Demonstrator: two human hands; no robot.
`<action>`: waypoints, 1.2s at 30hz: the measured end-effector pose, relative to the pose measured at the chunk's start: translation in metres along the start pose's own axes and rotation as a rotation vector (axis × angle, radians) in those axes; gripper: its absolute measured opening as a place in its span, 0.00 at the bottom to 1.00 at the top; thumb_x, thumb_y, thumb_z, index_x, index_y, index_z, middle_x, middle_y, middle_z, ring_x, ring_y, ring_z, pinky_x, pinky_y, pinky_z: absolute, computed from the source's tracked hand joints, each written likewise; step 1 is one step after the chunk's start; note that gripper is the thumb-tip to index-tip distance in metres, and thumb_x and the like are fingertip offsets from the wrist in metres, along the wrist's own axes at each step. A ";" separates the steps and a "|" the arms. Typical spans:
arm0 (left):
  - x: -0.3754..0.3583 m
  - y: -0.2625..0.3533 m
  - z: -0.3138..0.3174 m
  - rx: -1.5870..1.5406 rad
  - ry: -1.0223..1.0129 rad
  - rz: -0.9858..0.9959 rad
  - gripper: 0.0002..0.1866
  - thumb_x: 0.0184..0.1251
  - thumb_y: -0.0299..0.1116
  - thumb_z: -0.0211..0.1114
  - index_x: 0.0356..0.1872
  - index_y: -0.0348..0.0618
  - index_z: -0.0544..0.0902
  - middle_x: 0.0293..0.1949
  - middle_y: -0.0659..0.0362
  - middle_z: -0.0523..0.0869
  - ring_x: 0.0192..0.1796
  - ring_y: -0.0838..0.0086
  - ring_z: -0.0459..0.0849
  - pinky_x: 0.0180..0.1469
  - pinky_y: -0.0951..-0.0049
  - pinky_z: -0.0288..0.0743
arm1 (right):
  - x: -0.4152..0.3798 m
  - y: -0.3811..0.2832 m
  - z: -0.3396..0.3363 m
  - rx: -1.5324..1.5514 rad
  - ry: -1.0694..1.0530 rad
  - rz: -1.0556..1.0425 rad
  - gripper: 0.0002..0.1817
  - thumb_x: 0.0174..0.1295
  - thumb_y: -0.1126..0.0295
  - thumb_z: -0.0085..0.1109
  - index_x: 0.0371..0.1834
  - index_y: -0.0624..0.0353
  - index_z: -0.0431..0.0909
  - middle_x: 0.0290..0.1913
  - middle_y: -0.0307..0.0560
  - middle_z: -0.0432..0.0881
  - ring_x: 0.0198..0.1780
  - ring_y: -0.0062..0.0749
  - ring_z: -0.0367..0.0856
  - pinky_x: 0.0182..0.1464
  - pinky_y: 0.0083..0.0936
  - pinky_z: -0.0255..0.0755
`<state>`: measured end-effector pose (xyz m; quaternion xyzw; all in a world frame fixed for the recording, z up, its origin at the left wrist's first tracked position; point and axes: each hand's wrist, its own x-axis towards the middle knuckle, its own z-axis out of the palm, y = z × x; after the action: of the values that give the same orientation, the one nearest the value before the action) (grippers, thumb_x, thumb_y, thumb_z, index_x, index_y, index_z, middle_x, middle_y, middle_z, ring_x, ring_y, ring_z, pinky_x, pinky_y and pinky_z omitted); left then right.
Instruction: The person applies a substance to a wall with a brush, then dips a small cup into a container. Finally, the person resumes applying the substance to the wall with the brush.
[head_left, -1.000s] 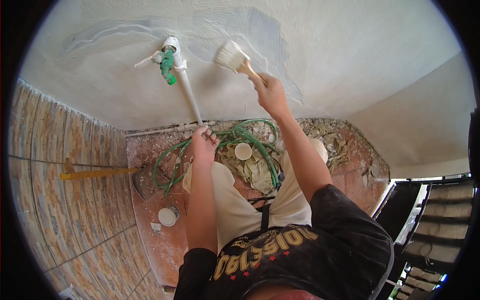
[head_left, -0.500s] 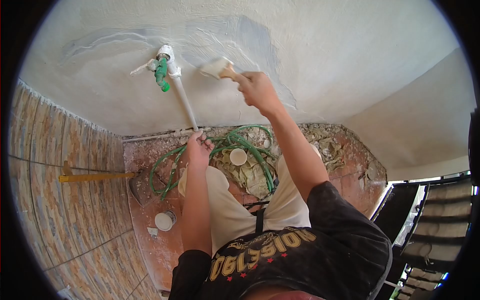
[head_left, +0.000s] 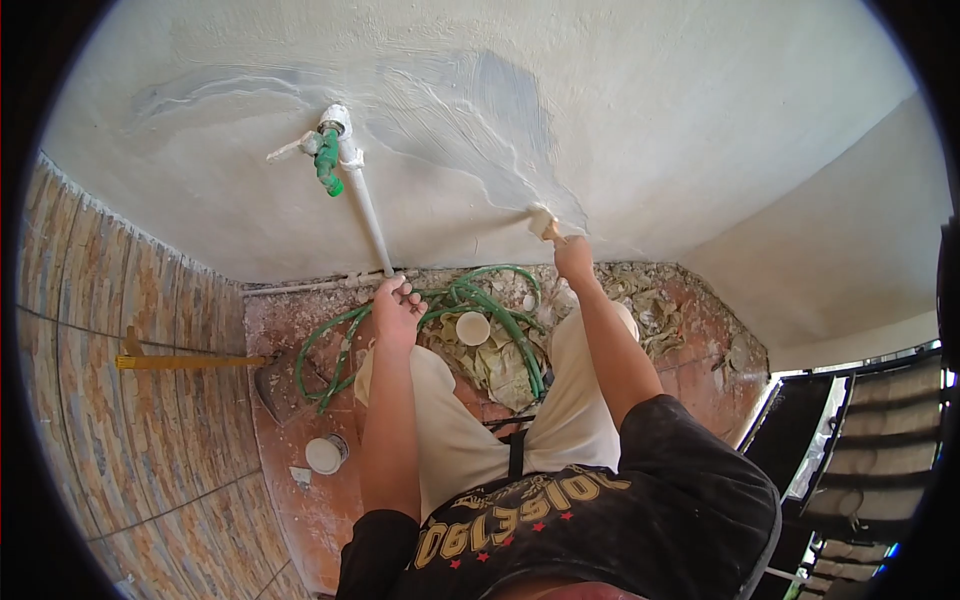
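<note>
My right hand [head_left: 574, 260] is closed around the short handle of a paintbrush [head_left: 543, 223]. Its bristles press against the lower wall [head_left: 650, 130], at the end of a wet grey-white streak. My left hand [head_left: 398, 312] holds nothing that I can see; its fingers are loosely curled and apart, just below the foot of a white pipe [head_left: 370, 215]. The pipe runs up to a green tap [head_left: 327, 160] with a white-smeared lever.
A green hose [head_left: 500, 318] lies coiled on the debris-strewn floor, around a white cup [head_left: 473, 328]. A white tub [head_left: 326, 454] stands at lower left. Beside the stone-patterned wall [head_left: 140, 430] is a dustpan-like tool with a yellow handle [head_left: 190, 362].
My right hand has swept the paintbrush down and to the right along the wall, away from the tap. My left hand stays by the pipe's foot.
</note>
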<state>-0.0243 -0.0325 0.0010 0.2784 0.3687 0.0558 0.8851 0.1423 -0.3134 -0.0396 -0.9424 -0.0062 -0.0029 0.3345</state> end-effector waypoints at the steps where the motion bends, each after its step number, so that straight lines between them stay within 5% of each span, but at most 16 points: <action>1: -0.001 0.000 -0.001 -0.003 -0.004 0.003 0.05 0.59 0.32 0.57 0.33 0.47 0.70 0.26 0.66 0.69 0.28 0.76 0.67 0.32 0.71 0.64 | 0.004 0.005 0.000 -0.055 -0.024 0.149 0.13 0.58 0.65 0.55 0.28 0.66 0.80 0.28 0.65 0.79 0.33 0.59 0.79 0.36 0.46 0.70; 4: 0.003 0.001 0.001 0.007 -0.019 0.001 0.05 0.59 0.32 0.57 0.33 0.47 0.70 0.26 0.66 0.69 0.28 0.76 0.67 0.31 0.71 0.64 | 0.018 -0.026 -0.002 -0.143 -0.053 -0.063 0.13 0.57 0.66 0.53 0.27 0.66 0.80 0.28 0.64 0.80 0.33 0.60 0.79 0.37 0.46 0.70; 9: 0.001 0.000 -0.001 0.004 -0.007 -0.001 0.06 0.59 0.33 0.57 0.33 0.48 0.69 0.26 0.66 0.68 0.28 0.76 0.66 0.31 0.71 0.64 | -0.011 -0.136 -0.028 0.214 -0.144 -0.285 0.16 0.60 0.62 0.54 0.32 0.66 0.81 0.21 0.51 0.78 0.20 0.36 0.76 0.25 0.31 0.69; 12: 0.002 0.001 -0.004 0.006 -0.007 0.002 0.06 0.60 0.34 0.57 0.32 0.49 0.69 0.26 0.66 0.68 0.28 0.76 0.68 0.32 0.72 0.64 | -0.012 -0.138 -0.033 0.493 -0.220 -0.230 0.17 0.59 0.60 0.54 0.29 0.67 0.81 0.20 0.51 0.78 0.20 0.36 0.75 0.26 0.31 0.69; 14: 0.001 0.002 -0.002 0.007 -0.006 0.004 0.06 0.60 0.34 0.57 0.32 0.49 0.68 0.26 0.66 0.68 0.28 0.76 0.68 0.32 0.72 0.64 | -0.007 -0.101 -0.040 0.575 -0.266 0.012 0.17 0.60 0.60 0.55 0.32 0.66 0.82 0.17 0.44 0.75 0.15 0.27 0.68 0.19 0.25 0.64; 18: -0.001 0.001 0.003 0.013 0.010 -0.008 0.06 0.60 0.33 0.56 0.32 0.48 0.68 0.26 0.65 0.68 0.28 0.76 0.67 0.32 0.72 0.64 | 0.000 -0.008 -0.033 0.429 -0.118 0.270 0.16 0.60 0.64 0.54 0.31 0.70 0.80 0.16 0.45 0.74 0.12 0.29 0.71 0.16 0.27 0.65; 22: 0.002 0.001 0.002 0.013 -0.007 -0.003 0.05 0.60 0.33 0.56 0.32 0.48 0.68 0.26 0.65 0.68 0.28 0.76 0.67 0.32 0.71 0.64 | 0.010 -0.015 -0.038 0.225 -0.052 0.392 0.16 0.59 0.64 0.53 0.28 0.70 0.78 0.16 0.41 0.71 0.12 0.23 0.66 0.14 0.24 0.59; 26: 0.002 -0.001 0.000 0.014 -0.008 0.000 0.05 0.61 0.33 0.56 0.32 0.48 0.68 0.27 0.66 0.68 0.28 0.76 0.67 0.32 0.71 0.64 | -0.007 -0.140 -0.070 0.452 -0.252 0.085 0.17 0.61 0.63 0.52 0.26 0.70 0.77 0.16 0.40 0.70 0.13 0.21 0.65 0.15 0.24 0.60; 29: 0.005 -0.001 -0.005 0.004 -0.017 0.007 0.05 0.61 0.33 0.56 0.33 0.48 0.69 0.26 0.66 0.68 0.28 0.76 0.67 0.32 0.71 0.65 | -0.022 -0.198 -0.079 0.548 -0.234 -0.149 0.17 0.63 0.63 0.51 0.30 0.70 0.78 0.17 0.38 0.70 0.13 0.20 0.63 0.15 0.23 0.59; 30: 0.004 -0.001 -0.005 -0.007 -0.035 0.012 0.05 0.61 0.33 0.56 0.33 0.48 0.69 0.26 0.66 0.68 0.28 0.76 0.67 0.32 0.71 0.65 | -0.027 -0.212 -0.082 0.577 -0.132 -0.287 0.17 0.63 0.63 0.51 0.30 0.69 0.78 0.17 0.45 0.71 0.16 0.27 0.67 0.20 0.27 0.62; 32: 0.004 0.000 -0.006 0.002 -0.027 0.010 0.05 0.61 0.33 0.56 0.33 0.48 0.69 0.26 0.65 0.68 0.28 0.76 0.67 0.32 0.71 0.65 | -0.027 -0.211 -0.080 0.604 -0.025 -0.421 0.17 0.64 0.62 0.51 0.30 0.68 0.78 0.16 0.52 0.72 0.18 0.33 0.71 0.25 0.31 0.64; 34: 0.002 0.001 -0.004 0.008 -0.026 0.007 0.05 0.61 0.33 0.56 0.33 0.48 0.69 0.26 0.65 0.68 0.28 0.77 0.67 0.32 0.71 0.65 | -0.017 -0.178 -0.065 0.471 0.062 -0.468 0.16 0.66 0.62 0.51 0.35 0.66 0.79 0.17 0.41 0.68 0.18 0.23 0.68 0.22 0.25 0.62; 36: -0.002 0.003 -0.002 0.018 -0.017 0.009 0.05 0.61 0.33 0.56 0.32 0.48 0.69 0.26 0.65 0.68 0.28 0.77 0.67 0.32 0.71 0.64 | -0.012 -0.122 -0.049 0.281 0.020 -0.351 0.15 0.65 0.62 0.52 0.35 0.64 0.79 0.16 0.48 0.70 0.20 0.29 0.70 0.25 0.28 0.63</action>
<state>-0.0264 -0.0301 0.0024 0.2883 0.3602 0.0542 0.8856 0.1289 -0.2493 0.0751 -0.8708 -0.1673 -0.0695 0.4571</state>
